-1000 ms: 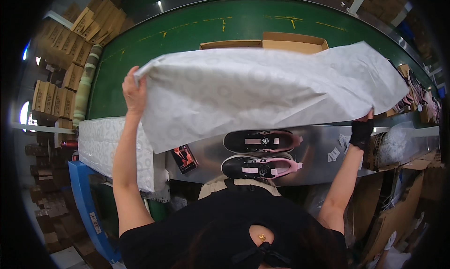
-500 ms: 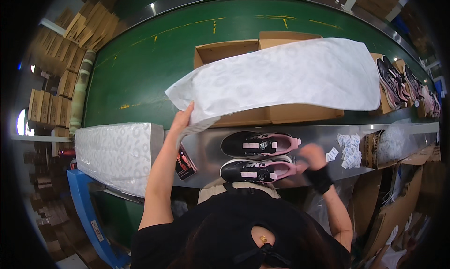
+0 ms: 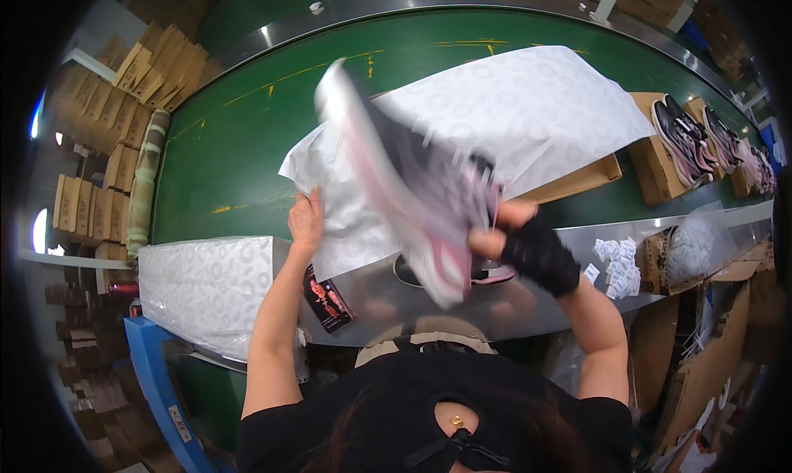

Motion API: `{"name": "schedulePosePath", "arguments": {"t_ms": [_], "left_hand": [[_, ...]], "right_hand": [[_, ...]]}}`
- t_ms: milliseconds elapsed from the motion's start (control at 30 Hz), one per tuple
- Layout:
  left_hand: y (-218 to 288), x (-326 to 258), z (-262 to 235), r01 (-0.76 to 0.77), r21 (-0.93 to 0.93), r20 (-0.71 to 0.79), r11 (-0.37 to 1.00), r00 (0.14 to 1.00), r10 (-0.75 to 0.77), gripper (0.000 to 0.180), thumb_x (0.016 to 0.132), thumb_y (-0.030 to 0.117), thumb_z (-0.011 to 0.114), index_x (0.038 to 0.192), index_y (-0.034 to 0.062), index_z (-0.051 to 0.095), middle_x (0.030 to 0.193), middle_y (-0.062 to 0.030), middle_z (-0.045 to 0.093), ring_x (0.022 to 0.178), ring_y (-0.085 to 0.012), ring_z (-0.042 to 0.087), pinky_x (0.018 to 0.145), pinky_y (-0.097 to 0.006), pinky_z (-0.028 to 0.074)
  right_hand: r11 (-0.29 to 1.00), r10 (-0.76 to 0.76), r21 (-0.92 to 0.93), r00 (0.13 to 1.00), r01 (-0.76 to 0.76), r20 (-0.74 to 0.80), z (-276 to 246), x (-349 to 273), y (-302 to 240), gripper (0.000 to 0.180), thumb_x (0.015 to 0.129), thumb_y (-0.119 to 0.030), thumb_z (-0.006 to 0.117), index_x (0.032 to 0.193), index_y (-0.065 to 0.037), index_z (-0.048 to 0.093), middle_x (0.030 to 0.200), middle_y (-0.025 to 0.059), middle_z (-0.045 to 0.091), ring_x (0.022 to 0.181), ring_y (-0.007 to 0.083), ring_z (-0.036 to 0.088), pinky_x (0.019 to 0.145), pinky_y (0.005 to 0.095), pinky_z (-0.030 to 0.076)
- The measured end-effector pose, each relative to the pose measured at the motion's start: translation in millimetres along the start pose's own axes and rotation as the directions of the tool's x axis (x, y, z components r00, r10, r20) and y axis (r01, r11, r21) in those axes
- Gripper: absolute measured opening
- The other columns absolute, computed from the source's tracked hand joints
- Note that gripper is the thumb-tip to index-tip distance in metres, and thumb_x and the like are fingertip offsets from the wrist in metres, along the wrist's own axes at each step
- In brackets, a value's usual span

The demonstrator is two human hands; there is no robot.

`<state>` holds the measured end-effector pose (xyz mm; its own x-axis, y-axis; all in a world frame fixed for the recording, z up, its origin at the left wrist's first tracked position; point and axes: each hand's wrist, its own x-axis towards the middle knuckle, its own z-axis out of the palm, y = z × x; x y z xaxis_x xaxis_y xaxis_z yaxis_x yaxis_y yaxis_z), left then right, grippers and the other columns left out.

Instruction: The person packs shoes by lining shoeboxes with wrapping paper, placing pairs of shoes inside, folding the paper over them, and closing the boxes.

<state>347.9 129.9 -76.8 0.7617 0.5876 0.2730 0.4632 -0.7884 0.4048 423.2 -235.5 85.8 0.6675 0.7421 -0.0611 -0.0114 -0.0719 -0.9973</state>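
My right hand [image 3: 505, 230], in a black wrist band, is closed on the heel end of a black and pink sneaker [image 3: 408, 172]. The lifted sneaker is tilted, toe up to the left, and blurred by motion. Behind it, mostly hidden, the other sneaker [image 3: 405, 270] rests on the metal ledge [image 3: 379, 315]. My left hand [image 3: 306, 219] pinches the near left edge of a white patterned sheet of wrapping paper [image 3: 528, 94]. The sheet lies across a brown cardboard box [image 3: 582, 182], covering most of it.
Left on the ledge are a stack of wrapping paper [image 3: 206, 283] and a dark printed card [image 3: 328, 304]. Small white packets [image 3: 619, 267] lie at right. Boxes holding sneakers [image 3: 678, 147] line the green conveyor belt [image 3: 223, 160]. A blue frame [image 3: 153, 366] stands near left.
My right hand has picked up one sneaker from the ledge and raised it over the paper. My left hand has shifted slightly left and nearer, with the sheet still in it.
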Motion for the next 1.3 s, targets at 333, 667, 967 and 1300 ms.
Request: {"name": "schedulePosePath", "arguments": {"t_ms": [333,667,967,1300], "left_hand": [[41,90,-107,0.548,-0.701,0.592,0.457,0.804,-0.055,0.034,0.088,0.028,0.047,0.091,-0.0050,0.056,0.088,-0.0085,0.061,0.077,-0.0133,0.058,0.061,-0.028,0.047],[96,26,31,-0.166,-0.558,0.059,0.813,0.969,0.239,0.037,0.086,0.031,0.047,0.111,0.0033,0.050,0.113,-0.0162,0.051,0.106,-0.0268,0.049,0.088,-0.034,0.038],[116,-6,53,-0.342,-0.323,0.562,0.882,0.681,0.470,0.046,0.076,0.043,0.055,0.058,0.0014,0.061,0.047,-0.0128,0.053,0.047,-0.0286,0.055,0.053,-0.037,0.045],[129,-105,-22,-0.543,-0.517,0.346,0.662,0.574,0.742,0.092,0.062,0.050,0.069,0.124,-0.0060,0.031,0.115,-0.0201,0.047,0.106,-0.0333,0.045,0.090,-0.037,0.034]], "right_hand": [[0.820,-0.140,-0.570,0.948,-0.050,-0.286,31,148,168,0.027,0.069,-0.028,0.063,0.077,-0.002,0.059,0.069,0.0172,0.058,0.065,0.0287,0.057,0.059,0.0355,0.044],[0.199,-0.224,-0.959,0.944,-0.201,-0.244,3,112,143,0.045,0.069,-0.028,0.061,0.110,-0.011,0.050,0.128,0.0121,0.038,0.113,0.0282,0.039,0.090,0.0544,0.024],[0.495,-0.566,-0.858,0.699,-0.137,-0.438,-68,-7,131,0.026,0.076,-0.012,0.058,0.100,-0.005,0.053,0.111,0.0139,0.051,0.099,0.0294,0.049,0.086,0.0363,0.037],[0.907,0.421,0.158,0.827,-0.391,-0.373,-23,-70,212,0.038,0.083,-0.025,0.055,0.112,-0.001,0.050,0.096,0.0072,0.058,0.088,0.0148,0.053,0.078,0.0257,0.041]]}}
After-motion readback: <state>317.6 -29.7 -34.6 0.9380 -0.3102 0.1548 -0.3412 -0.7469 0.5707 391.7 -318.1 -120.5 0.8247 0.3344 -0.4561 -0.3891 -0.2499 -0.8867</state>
